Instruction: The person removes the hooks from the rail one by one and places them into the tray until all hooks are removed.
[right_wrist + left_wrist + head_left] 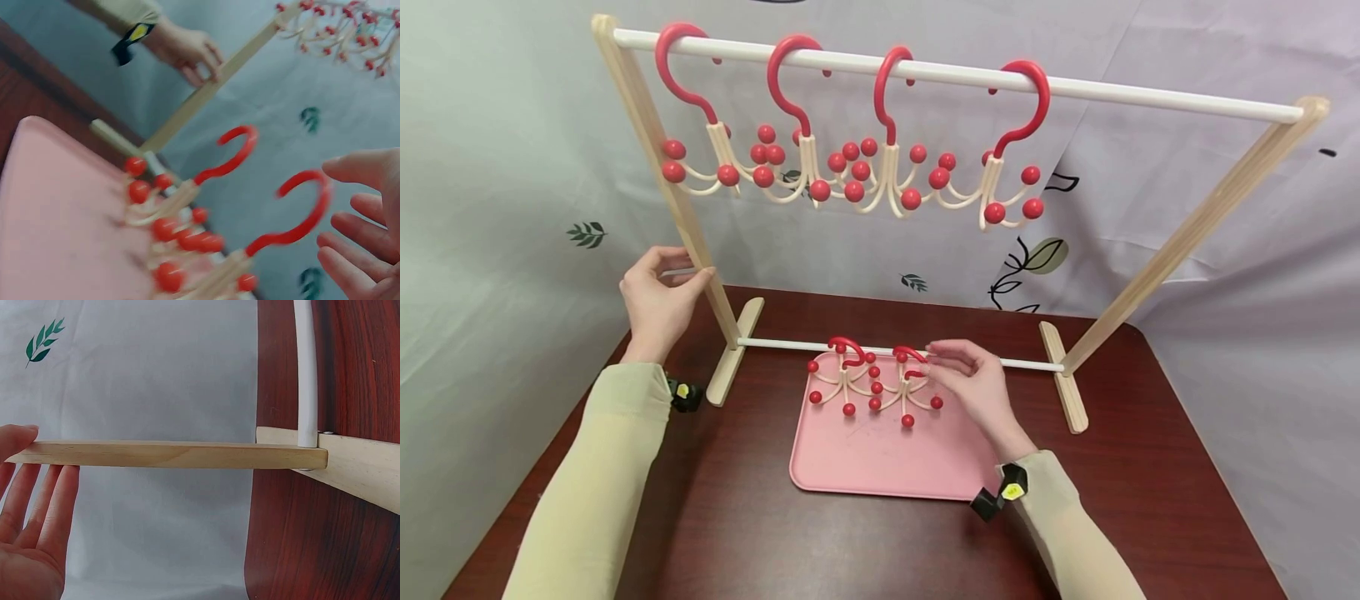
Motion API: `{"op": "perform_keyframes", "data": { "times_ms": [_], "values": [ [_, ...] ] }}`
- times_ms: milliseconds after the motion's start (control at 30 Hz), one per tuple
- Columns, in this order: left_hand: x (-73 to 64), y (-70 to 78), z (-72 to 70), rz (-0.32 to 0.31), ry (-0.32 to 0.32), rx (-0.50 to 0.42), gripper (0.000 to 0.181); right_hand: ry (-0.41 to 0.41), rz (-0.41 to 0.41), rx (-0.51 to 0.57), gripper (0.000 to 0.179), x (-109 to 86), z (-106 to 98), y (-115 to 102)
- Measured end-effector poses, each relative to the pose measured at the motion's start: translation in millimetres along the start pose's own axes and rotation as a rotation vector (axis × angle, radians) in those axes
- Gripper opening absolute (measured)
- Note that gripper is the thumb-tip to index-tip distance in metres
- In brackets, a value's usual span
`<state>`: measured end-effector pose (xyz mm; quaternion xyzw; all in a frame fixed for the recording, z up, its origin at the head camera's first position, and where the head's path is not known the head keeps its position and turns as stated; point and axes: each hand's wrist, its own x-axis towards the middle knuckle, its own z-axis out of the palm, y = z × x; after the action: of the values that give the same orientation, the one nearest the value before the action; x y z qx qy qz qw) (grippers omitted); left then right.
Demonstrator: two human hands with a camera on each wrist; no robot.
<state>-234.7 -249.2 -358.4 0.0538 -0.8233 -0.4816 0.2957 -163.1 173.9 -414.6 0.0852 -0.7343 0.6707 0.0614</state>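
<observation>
Pale sleeve (595,462) up close. Wooden post (187,456) pinched in left grip (657,293). On pink tray (880,467), right hanger (906,390) by loose right grip (973,385). Might tangle with balls (849,409) of left hanger (843,380) if lifted crooked.

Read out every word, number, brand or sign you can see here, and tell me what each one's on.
No text can be read.
Yellow sticker on the right-wrist device: dark marks, too small to read.
Yellow patch on the left-wrist device: too small and blurred to read.
I see no lettering on the hangers, rack or pink tray; the leaf prints on the backdrop are pictures only.
</observation>
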Motion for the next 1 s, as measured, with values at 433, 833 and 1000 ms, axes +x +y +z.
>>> {"op": "perform_keyframes", "data": {
  "times_ms": [433,833,1000],
  "values": [
    [0.2,0.3,-2.0,-0.001,0.003,-0.021,0.039,0.151,-0.277,0.099,0.039,18.1,-38,-85],
    [-1.4,0.7,-3.2,-0.009,-0.007,-0.040,0.038,0.293,-0.460,0.307,0.040,36.5,-53,-167],
    [-1.4,1.3,-2.1,-0.016,-0.014,-0.041,0.038,0.368,-0.502,0.370,0.041,51.7,-56,-197]
  ]
}}
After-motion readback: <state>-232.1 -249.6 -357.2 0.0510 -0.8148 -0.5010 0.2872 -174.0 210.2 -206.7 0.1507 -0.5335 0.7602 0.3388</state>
